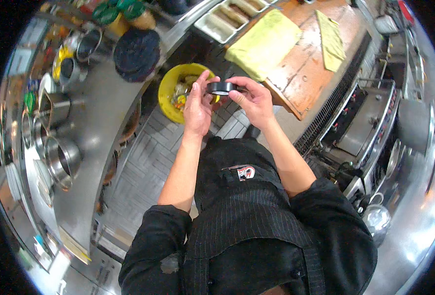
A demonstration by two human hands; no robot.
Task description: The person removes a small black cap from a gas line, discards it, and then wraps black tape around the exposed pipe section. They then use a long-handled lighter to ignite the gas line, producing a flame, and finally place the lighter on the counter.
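In front of my body, both hands are raised together around a roll of black tape. The right side of the roll is pinched between the thumb and fingers of my right hand. My left hand is at its left side, with the thumb upright and the fingers curving behind the roll. Part of those fingers is hidden. Below and just beyond my left hand stands a yellow bucket with mixed scraps inside.
A wooden worktop at the far right bears yellow-green cloths beside food containers. Along the left runs a steel counter with metal pots. Cooking equipment lines the right. The floor is grey tile.
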